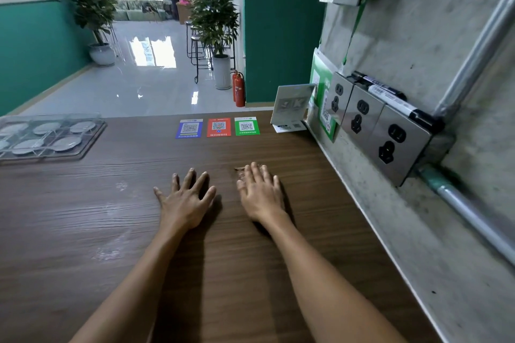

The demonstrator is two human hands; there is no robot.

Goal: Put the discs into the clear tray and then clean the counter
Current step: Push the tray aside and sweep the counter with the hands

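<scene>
The clear tray sits at the far left of the wooden counter and holds several grey discs in its compartments. My left hand lies flat on the counter near the middle, fingers spread and straight, holding nothing. My right hand lies flat just to its right, fingers straight, pressing down on a brown cloth that peeks out under the fingertips. Most of the cloth is hidden by the hand.
Three QR code cards, blue, red and green, lie at the counter's far edge. A small sign stand is at the back right. Wall sockets with markers on top line the right wall. Faint wet streaks show at left.
</scene>
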